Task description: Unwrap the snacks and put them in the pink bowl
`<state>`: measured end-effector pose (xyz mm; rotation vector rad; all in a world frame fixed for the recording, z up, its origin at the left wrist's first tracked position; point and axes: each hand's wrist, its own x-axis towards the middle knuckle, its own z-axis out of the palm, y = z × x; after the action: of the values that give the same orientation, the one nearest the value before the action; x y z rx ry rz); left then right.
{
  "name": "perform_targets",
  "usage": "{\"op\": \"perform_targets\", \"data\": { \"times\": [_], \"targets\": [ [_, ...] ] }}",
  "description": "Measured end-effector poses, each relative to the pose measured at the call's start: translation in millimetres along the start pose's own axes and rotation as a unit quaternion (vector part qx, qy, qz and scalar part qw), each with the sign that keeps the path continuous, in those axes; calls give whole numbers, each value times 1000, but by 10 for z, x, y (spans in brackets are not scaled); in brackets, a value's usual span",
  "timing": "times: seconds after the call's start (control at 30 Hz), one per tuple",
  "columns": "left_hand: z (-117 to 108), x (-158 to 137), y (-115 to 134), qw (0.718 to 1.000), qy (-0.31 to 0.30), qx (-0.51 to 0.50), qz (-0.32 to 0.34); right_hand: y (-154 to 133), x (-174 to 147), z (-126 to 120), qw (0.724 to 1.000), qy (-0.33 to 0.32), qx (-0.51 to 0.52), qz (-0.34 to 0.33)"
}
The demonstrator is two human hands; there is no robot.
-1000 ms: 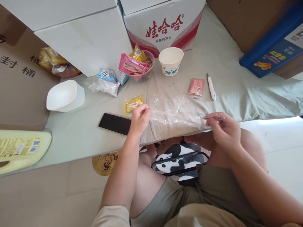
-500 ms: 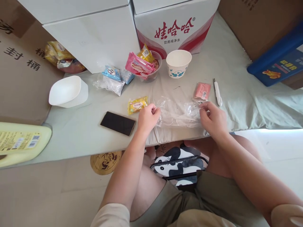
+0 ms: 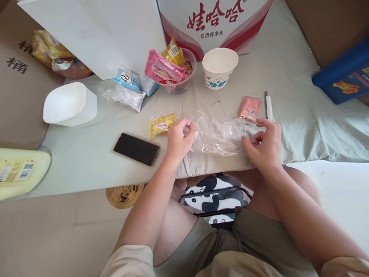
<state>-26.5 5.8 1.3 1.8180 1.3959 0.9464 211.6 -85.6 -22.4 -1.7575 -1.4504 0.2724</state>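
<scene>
A crumpled clear plastic bag [image 3: 216, 134] lies near the front edge of the cloth-covered surface. My left hand [image 3: 180, 141] pinches its left end between thumb and fingers. At the other end is my right hand [image 3: 265, 148], its thumb and forefinger spread apart beside the film; whether they touch it is hard to tell. Just beyond the right hand sit a pink wrapped packet [image 3: 250, 108] and a white utility knife [image 3: 269, 107]. Close to my left hand rests a yellow snack packet [image 3: 162, 125], with a dark-screened phone [image 3: 136, 149] nearer the edge.
Farther back stand a paper cup [image 3: 219, 71] and a clear bowl [image 3: 188, 79] of snack packets. Blue and white packets [image 3: 129, 90] and a white container [image 3: 70, 104] are at left. Boxes [image 3: 213, 29] line the back. A yellow jug [image 3: 23, 173] and blue container [image 3: 343, 73] flank the sides.
My right hand's fingers have opened and spread at the bag's right end. The bag looks more bunched up. The camera view has tipped down and come slightly closer.
</scene>
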Motion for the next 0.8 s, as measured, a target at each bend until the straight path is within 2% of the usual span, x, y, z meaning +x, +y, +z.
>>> {"op": "perform_targets", "data": {
  "times": [0.1, 0.2, 0.33, 0.43, 0.5, 0.63, 0.73, 0.8],
  "targets": [
    [61, 28, -5, 994, -5, -105, -42, -27, -40, -3, 990, 24, 138, 0],
    [103, 58, -40, 991, 4, -117, -67, -27, -69, 9, 982, 20, 185, -30],
    [91, 90, -92, 996, 20, -5, -85, 20, -42, 5, 996, 11, 91, -3],
    [65, 87, -99, 993, 17, 95, -61, 45, -4, 4, 1000, -3, -22, -2],
    [54, 75, -91, 989, 14, 142, -40, 32, -2, 20, 995, -12, -92, -26],
    [33, 64, -101, 989, -26, 145, -16, -54, -79, 63, 977, -39, -186, -101],
    [5, 64, -135, 990, -77, 112, -32, -105, -159, 47, 969, -96, -175, -147],
    [-14, 59, -144, 990, -90, 101, -43, -112, -191, 2, 960, -156, -148, -177]
  ]
}}
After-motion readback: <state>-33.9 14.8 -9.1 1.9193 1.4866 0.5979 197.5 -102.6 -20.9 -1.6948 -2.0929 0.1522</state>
